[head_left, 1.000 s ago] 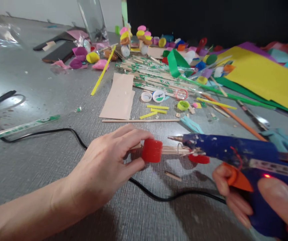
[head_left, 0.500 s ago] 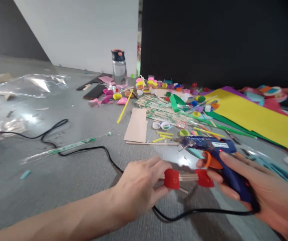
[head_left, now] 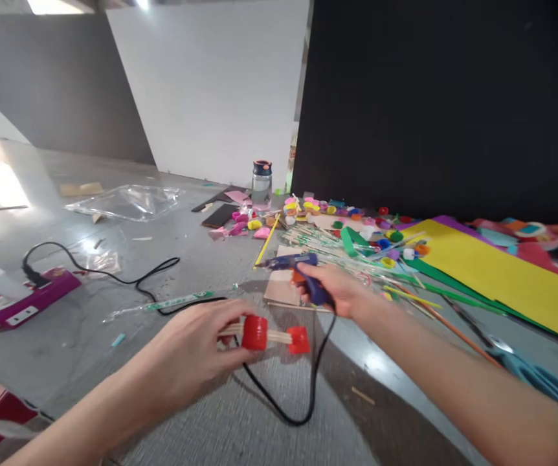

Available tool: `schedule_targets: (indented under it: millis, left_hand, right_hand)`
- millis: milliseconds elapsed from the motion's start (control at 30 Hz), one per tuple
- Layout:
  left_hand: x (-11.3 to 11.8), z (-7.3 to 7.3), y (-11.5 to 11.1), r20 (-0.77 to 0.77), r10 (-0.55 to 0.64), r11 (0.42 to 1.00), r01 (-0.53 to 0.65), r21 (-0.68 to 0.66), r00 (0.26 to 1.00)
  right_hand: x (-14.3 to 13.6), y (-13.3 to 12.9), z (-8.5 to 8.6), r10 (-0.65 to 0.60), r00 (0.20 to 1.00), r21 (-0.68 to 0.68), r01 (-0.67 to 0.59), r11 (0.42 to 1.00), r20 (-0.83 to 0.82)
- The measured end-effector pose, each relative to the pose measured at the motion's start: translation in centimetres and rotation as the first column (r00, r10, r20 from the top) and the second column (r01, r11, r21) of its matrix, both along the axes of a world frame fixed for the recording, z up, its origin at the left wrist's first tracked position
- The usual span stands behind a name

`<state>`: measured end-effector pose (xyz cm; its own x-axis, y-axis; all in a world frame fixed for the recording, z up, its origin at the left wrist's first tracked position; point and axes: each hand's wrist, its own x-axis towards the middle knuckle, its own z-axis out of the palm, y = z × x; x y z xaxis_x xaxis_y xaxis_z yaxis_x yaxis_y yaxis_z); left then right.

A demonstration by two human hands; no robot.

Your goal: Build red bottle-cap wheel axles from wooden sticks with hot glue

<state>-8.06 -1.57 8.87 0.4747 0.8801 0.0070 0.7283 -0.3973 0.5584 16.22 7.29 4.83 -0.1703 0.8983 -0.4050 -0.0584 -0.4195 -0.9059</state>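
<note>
Between the thumb and fingers of my left hand (head_left: pixel 206 340) is a bundle of thin wooden sticks (head_left: pixel 279 336). Two red pieces, a nearer red piece (head_left: pixel 254 332) and a farther red piece (head_left: pixel 299 340), are fixed along it. My right hand (head_left: pixel 330 285) is closed round the handle of a blue hot glue gun (head_left: pixel 289 261) with an orange trigger. Its nozzle points left, above a beige card (head_left: pixel 283 285). The black cord (head_left: pixel 303 417) loops down from the handle and passes behind my left hand.
At left lies a purple power strip (head_left: pixel 50 298) with plugs. A wrapped stick packet (head_left: pixel 177 302) lies beyond my left hand. Coloured caps, wrapped sticks (head_left: pixel 322 243) and yellow sheets (head_left: pixel 492 265) crowd the back right. Scissors (head_left: pixel 526 369) lie at right, a water bottle (head_left: pixel 261 184) behind.
My right hand has carried the glue gun left and away from me, over the beige card. My left hand still holds the stick bundle. The view has swung up and left, showing the power strip.
</note>
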Motion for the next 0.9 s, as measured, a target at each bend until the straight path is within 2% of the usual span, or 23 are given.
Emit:
schedule_targets:
  millis: [133,233,367,500,600,667,767,833,900]
  left_hand:
    - [-1.6,-1.2,-0.6,0.160,0.050,0.997,-0.040,-0.066,0.986]
    - [-1.6,-1.6,-0.9,0.236,0.060,0.992,-0.031,-0.124,0.970]
    - [-1.3,-1.8,-1.0,0.434,0.118,0.974,-0.018,-0.228,0.893]
    - [-0.3,-1.8,-0.7,0.640,0.162,0.963,0.023,-0.270,0.751]
    - [1.5,-1.7,-0.4,0.776,0.152,0.958,0.102,-0.268,0.612]
    - [3.3,-1.6,-0.2,0.838,0.139,0.937,0.204,-0.285,0.528]
    - [6.5,-2.0,-0.1,0.885,0.197,0.854,0.369,-0.366,0.422]
    - [8.7,-2.5,-0.1,0.881,0.269,0.776,0.454,-0.438,0.389]
    - [10.6,-3.1,-0.3,0.879,0.303,0.721,0.515,-0.464,0.368]
  right_hand:
    - [-3.8,1.1,-1.5,0.100,0.993,-0.015,-0.099,0.995,0.062]
    - [-4.3,1.0,-1.5,0.180,0.976,-0.010,-0.180,0.984,0.120]
    - [-1.7,-0.5,-0.5,0.203,0.950,0.093,-0.230,0.969,0.237]
    - [2.9,-3.8,0.8,0.028,0.955,0.322,-0.127,0.938,0.295]
    - [6.0,-6.7,1.5,-0.038,0.959,0.396,-0.079,0.915,0.280]
    - [7.4,-8.4,1.7,-0.052,0.960,0.405,-0.067,0.912,0.276]
    - [8.1,-10.2,1.4,-0.036,0.961,0.402,-0.081,0.912,0.276]
    - [7.8,-10.9,1.0,-0.023,0.964,0.413,-0.092,0.906,0.264]
    - [7.1,-11.2,0.4,-0.019,0.971,0.431,-0.088,0.898,0.237]
